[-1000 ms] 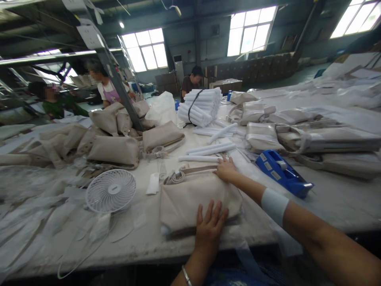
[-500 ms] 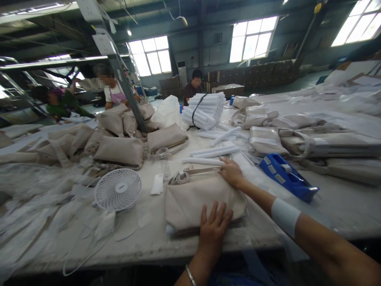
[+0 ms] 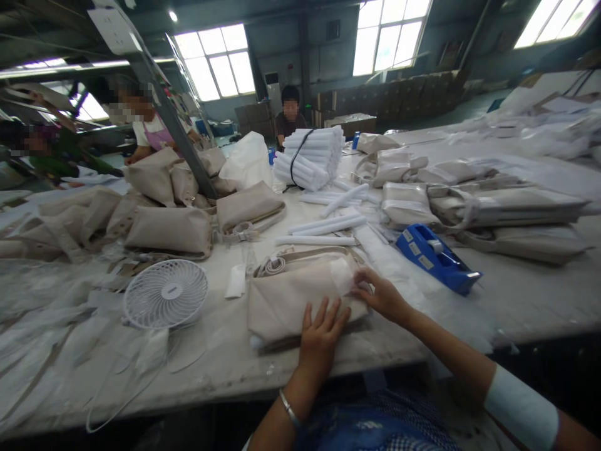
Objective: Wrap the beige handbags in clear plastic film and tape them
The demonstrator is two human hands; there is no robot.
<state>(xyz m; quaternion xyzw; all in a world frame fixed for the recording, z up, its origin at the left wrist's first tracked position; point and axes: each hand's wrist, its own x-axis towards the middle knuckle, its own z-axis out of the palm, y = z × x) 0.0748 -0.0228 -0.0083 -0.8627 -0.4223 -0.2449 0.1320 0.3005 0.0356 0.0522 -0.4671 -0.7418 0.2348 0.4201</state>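
Grip on the left (image 3: pixel 320 338): fingers spread apart, palm down, laid flat on the front of a beige bag (image 3: pixel 282 304), clamped on nothing. Grip on the right (image 3: pixel 382 297): curled at the right end of the bag, fingertips close to one another, right at the edge of a white patch (image 3: pixel 341 276); cannot tell whether closed on it or only touching. Under the left grip and beside the right, the bag, lying on the pale surface (image 3: pixel 225 376). Beyond the left grip and a little to its left, on top of the bag, a coiled strap (image 3: pixel 273 265).

Just behind the left grip, round the wrist, a metal bracelet (image 3: pixel 288 407); well behind the right grip, round the forearm, a pale band (image 3: pixel 521 404). To the left of the left grip, a small white packet (image 3: pixel 235 282), then a white fan (image 3: pixel 166 294); farther left, crumpled clear plastic (image 3: pixel 37 351). Straight beyond both grips, a loose white tube (image 3: pixel 315 240), and past it a bundle of white tubes (image 3: pixel 312 156) tied with a black band. To the right of the right grip and farther off, a blue tape dispenser (image 3: pixel 434 258), then beige bags in clear wrap (image 3: pixel 507 210). Far beyond the left grip, more beige bags (image 3: pixel 169 228) in a heap.
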